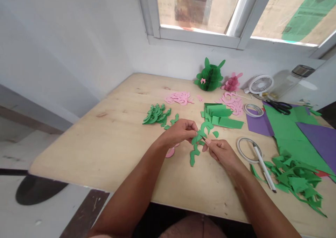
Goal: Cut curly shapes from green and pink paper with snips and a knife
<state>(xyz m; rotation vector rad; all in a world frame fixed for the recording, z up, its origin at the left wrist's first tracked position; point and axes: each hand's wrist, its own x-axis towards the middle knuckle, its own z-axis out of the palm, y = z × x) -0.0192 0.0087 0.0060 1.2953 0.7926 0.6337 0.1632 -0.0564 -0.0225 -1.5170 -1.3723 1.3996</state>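
Near the middle of the table, my left hand (183,130) pinches a curved green paper cutout (197,139). My right hand (219,150) is closed on a thin dark-tipped tool (203,138), which touches that cutout; its kind is mostly hidden by the fingers. More wavy green paper pieces (193,156) lie under and around the fingertips, with a small green paper scrap (215,134) just beyond. Partly behind my left wrist sits a pink paper piece (170,153). A pile of green cutouts (156,114) rests farther left.
Folded green paper strips (219,115) lie ahead, with pink cutouts (180,97) behind. To the right are tape rolls (253,110), a white pen (264,168), black scissors (278,106) and green offcuts (299,178). Along the wall stand a green paper figure (210,77), a fan (260,85) and a bottle (288,85).
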